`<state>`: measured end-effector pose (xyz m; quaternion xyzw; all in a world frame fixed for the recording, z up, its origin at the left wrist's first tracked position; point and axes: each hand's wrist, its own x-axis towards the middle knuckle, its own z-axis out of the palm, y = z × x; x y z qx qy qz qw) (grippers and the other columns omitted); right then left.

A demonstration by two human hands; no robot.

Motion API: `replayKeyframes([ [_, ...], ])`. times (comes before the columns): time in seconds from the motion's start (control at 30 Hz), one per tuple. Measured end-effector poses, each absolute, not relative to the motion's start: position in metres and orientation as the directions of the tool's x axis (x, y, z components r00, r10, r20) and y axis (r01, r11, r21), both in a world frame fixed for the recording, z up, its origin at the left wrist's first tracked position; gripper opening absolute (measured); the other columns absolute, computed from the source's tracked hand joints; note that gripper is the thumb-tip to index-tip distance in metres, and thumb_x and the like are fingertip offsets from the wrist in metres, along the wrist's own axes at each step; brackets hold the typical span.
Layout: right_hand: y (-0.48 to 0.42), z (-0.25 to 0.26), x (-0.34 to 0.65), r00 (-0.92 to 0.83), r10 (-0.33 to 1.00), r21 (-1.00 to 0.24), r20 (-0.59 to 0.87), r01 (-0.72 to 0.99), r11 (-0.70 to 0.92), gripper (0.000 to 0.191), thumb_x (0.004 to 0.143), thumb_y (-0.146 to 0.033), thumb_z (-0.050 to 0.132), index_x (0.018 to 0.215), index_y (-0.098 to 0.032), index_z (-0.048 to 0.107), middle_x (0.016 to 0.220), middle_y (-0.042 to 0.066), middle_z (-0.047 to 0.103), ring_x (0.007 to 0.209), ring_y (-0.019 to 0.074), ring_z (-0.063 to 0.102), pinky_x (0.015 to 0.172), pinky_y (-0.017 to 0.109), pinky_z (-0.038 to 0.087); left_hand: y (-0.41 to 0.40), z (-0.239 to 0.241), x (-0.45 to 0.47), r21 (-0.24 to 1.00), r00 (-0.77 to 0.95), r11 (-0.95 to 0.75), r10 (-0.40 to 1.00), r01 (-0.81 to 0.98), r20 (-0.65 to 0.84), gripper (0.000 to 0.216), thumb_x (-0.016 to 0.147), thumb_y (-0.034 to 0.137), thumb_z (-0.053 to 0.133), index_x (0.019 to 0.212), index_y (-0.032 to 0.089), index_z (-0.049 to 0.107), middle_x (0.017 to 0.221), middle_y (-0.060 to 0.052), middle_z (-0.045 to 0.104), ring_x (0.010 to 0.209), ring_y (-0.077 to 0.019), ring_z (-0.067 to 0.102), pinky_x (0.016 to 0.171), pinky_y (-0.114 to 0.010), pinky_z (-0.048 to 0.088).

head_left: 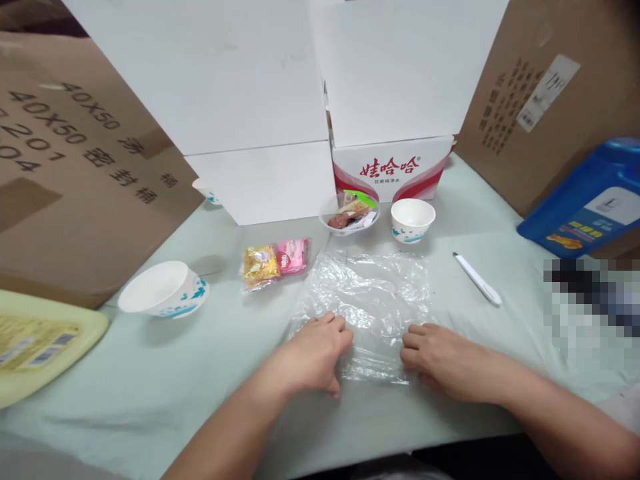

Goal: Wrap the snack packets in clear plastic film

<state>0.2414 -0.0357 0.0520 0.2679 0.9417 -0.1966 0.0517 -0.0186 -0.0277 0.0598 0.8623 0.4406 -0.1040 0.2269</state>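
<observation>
A clear, crinkled plastic bag (373, 300) lies spread flat on the cloth in front of me. On its lower left part rests my left hand (320, 350), fingers slightly bent and the thumb stretched apart from them. My right hand (437, 360) lies at the bag's lower right edge, its fingers loosely bent over the film. Neither hand visibly grips anything. Just beyond the bag are two small snack packs, one yellow (261, 264) and one pink (293, 257), in clear wrapping. A white utility knife (476, 279) lies right of the bag.
Behind the bag stand a clear bowl (327, 217) with packets in it and a white paper bowl (413, 223). Another paper bowl (165, 290) is tilted at left. White boxes (265, 187) block the back; brown cartons and a blue bottle (580, 207) flank the sides.
</observation>
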Motion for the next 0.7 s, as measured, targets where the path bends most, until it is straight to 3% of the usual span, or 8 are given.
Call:
replayKeyframes([
  [0.1,-0.027,0.060,0.255,-0.847,0.492,-0.452,-0.202,0.527,0.720,0.019,0.079,-0.006,0.048,0.079,-0.019,0.061,0.079,0.004,0.061,0.081,0.0192,0.053,0.076,0.032,0.041,-0.033,0.058,-0.013,0.210,0.536,-0.495,0.746,0.843,-0.395,0.023,0.055,0.010,0.075,0.074,0.019,0.064,0.095,-0.009,0.061,0.093,-0.0306,0.055,0.071,-0.035,0.043],
  [0.2,-0.018,0.074,0.276,-0.876,0.437,-0.626,-0.204,0.460,0.630,0.020,0.082,-0.008,0.049,0.084,-0.021,0.065,0.081,0.002,0.064,0.083,0.0168,0.056,0.078,0.028,0.042,-0.037,0.064,-0.015,0.249,0.591,-0.538,0.698,0.806,-0.404,0.018,0.065,0.003,0.056,0.066,0.019,0.063,0.088,-0.008,0.063,0.087,-0.0270,0.058,0.066,-0.032,0.041],
  [0.33,-0.009,0.083,0.301,-0.899,0.336,-0.812,-0.281,0.409,0.416,0.021,0.091,-0.024,0.048,0.094,-0.019,0.068,0.085,0.004,0.069,0.078,0.0147,0.062,0.072,0.025,0.046,-0.037,0.079,-0.030,0.556,0.741,-0.499,0.533,0.665,-0.408,0.021,0.065,0.004,0.053,0.071,0.022,0.063,0.080,-0.002,0.067,0.075,-0.0195,0.062,0.064,-0.028,0.043],
  [0.43,-0.001,0.077,0.309,-0.848,0.433,-0.848,-0.305,0.449,0.281,0.031,0.096,-0.035,0.042,0.101,-0.017,0.066,0.081,0.005,0.069,0.075,0.0153,0.064,0.071,0.026,0.048,-0.024,0.084,-0.045,0.806,0.773,-0.218,0.499,0.550,-0.393,0.016,0.071,0.009,0.052,0.079,0.021,0.059,0.076,0.000,0.067,0.069,-0.0159,0.064,0.062,-0.025,0.047],
  [0.5,0.006,0.071,0.308,-0.747,0.600,-0.829,-0.287,0.508,0.235,0.033,0.096,-0.038,0.038,0.102,-0.017,0.063,0.078,0.004,0.068,0.072,0.0160,0.064,0.070,0.028,0.048,-0.010,0.078,-0.051,0.887,0.713,-0.015,0.601,0.462,-0.361,0.008,0.076,0.016,0.054,0.083,0.020,0.054,0.073,0.001,0.065,0.065,-0.0146,0.063,0.060,-0.025,0.048],
  [0.57,0.011,0.064,0.306,-0.579,0.768,-0.747,-0.274,0.631,0.209,0.029,0.095,-0.035,0.037,0.099,-0.018,0.061,0.077,0.003,0.067,0.070,0.0164,0.063,0.067,0.028,0.047,0.005,0.064,-0.053,0.927,0.579,0.065,0.764,0.370,-0.285,0.013,0.077,0.024,0.059,0.088,0.020,0.051,0.069,0.003,0.059,0.058,-0.0121,0.059,0.057,-0.024,0.046],
  [0.7,0.017,0.054,0.300,-0.282,0.919,-0.377,-0.275,0.911,0.167,0.020,0.088,-0.023,0.040,0.089,-0.022,0.060,0.078,0.003,0.068,0.066,0.0169,0.060,0.060,0.027,0.040,0.028,0.029,-0.044,0.958,0.327,0.052,0.933,0.283,-0.147,0.026,0.073,0.032,0.065,0.090,0.019,0.051,0.066,0.004,0.058,0.055,-0.0117,0.056,0.057,-0.024,0.043],
])
